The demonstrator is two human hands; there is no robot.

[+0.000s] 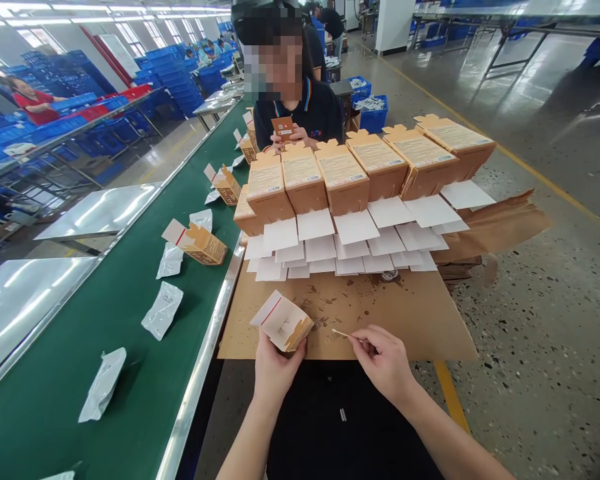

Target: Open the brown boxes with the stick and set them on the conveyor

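Note:
My left hand (276, 365) is wrapped round a small carton (286, 323), tan outside and white inside. Its mouth faces me, and a white flap with a red strip stands out at the upper left. Pinched in my right hand (383, 360) is a thin cotton swab (340, 333), its pale tip pointing left towards the carton but apart from it. Both hands are at the near edge of a brown cardboard sheet (380, 320) with dark wet-looking spots. Beyond them, tan cartons (343, 180) are stacked in rows with white flaps hanging towards me.
On the left runs a green conveyor belt (145, 387) with silver pouches (163, 311) and open cartons (200, 245) along it. A metal rail (205, 333) separates belt and cardboard. Across the stack a person (300, 110) holds a brown card or box. Torn brown paper (505, 223) sticks out right.

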